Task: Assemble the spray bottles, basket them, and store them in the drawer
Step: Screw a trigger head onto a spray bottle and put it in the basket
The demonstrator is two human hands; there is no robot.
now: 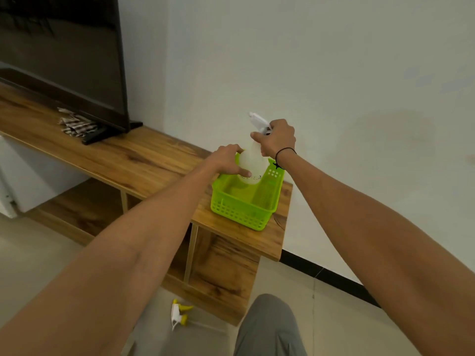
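Note:
A translucent white spray bottle (248,163) with a white trigger head (259,121) stands upright in the far end of a lime green plastic basket (241,210). My left hand (227,160) wraps the bottle's body from the left. My right hand (277,137) grips the neck just under the trigger head. The basket sits on the right end of a wooden console (144,160). A loose white and yellow spray head (178,313) lies on the floor below, with its tube pointing right.
A dark television (64,60) on a black stand occupies the console's left part, with a striped cloth (75,124) beside its foot. Open shelves run beneath the top. A white wall stands right behind the basket. My knee (270,327) is at the bottom.

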